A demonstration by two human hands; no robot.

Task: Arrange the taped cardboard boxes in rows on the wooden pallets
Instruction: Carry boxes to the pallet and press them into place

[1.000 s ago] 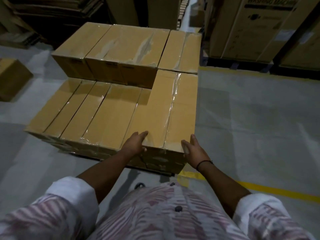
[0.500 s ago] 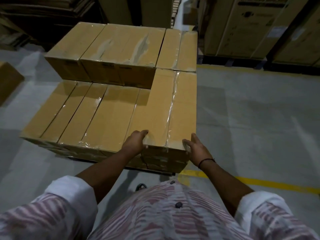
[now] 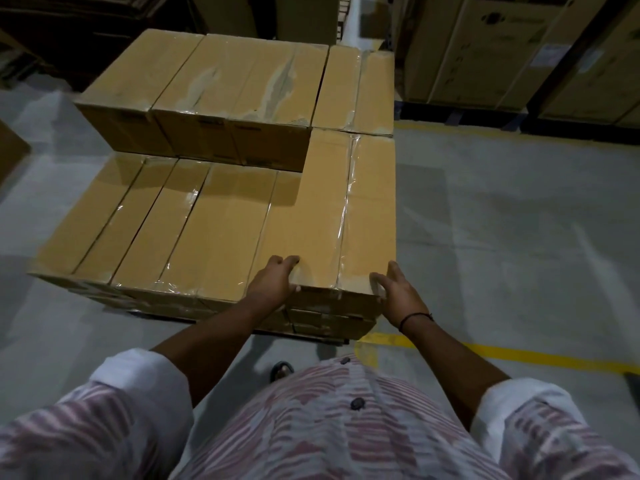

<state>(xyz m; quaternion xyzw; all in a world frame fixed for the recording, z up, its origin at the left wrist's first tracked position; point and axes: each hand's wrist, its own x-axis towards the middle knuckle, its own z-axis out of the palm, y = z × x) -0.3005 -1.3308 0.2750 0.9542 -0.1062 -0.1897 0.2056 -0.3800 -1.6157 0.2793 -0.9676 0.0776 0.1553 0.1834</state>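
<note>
Tan cardboard boxes point(image 3: 221, 220) under glossy clear tape, grey floor point(image 3: 502, 237) with a yellow line point(image 3: 519, 355) at four o'clock, shirt point(image 3: 311, 427) striped pink-and-white, black wristband point(image 3: 414, 317).

I see a grey concrete floor point(image 3: 512, 244), dimly lit, with paler patches of light across it. A yellow painted line point(image 3: 526, 357) crosses it at lower right, and a fainter one point(image 3: 457, 128) runs along the far edge. Tall printed cartons point(image 3: 485, 50) stand at upper right on dark pallets point(image 3: 460, 116). At upper left I make out stacks of flattened cardboard point(image 3: 69, 32) in shadow.
</note>
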